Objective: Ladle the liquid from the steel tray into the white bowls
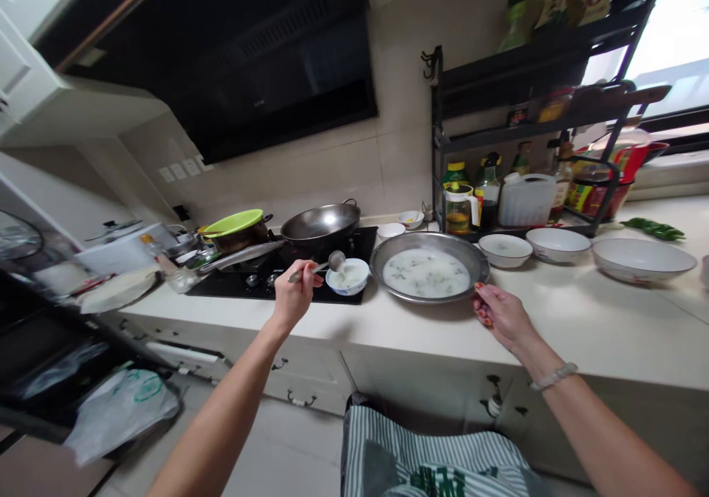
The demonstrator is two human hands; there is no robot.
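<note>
My left hand (295, 295) is closed round the handle of a small metal ladle (335, 261). The ladle's head is at the left rim of a small patterned bowl (354, 288), which has whitish liquid in it. To its right stands a wide metal basin (378, 279) of milky soup (425, 274) with green bits floating. Pinched at the basin's right front rim are the fingers of my right hand (501, 316). A white bowl (505, 261) just beyond that hand also contains pale liquid.
Further right are two more white bowls (559, 255) and green peppers (653, 228). A wok (321, 224) and a pot with a green colander (235, 222) are on the black hob (221, 284). Behind the bowls rises a black rack (437, 135) with bottles. The counter edge runs in front.
</note>
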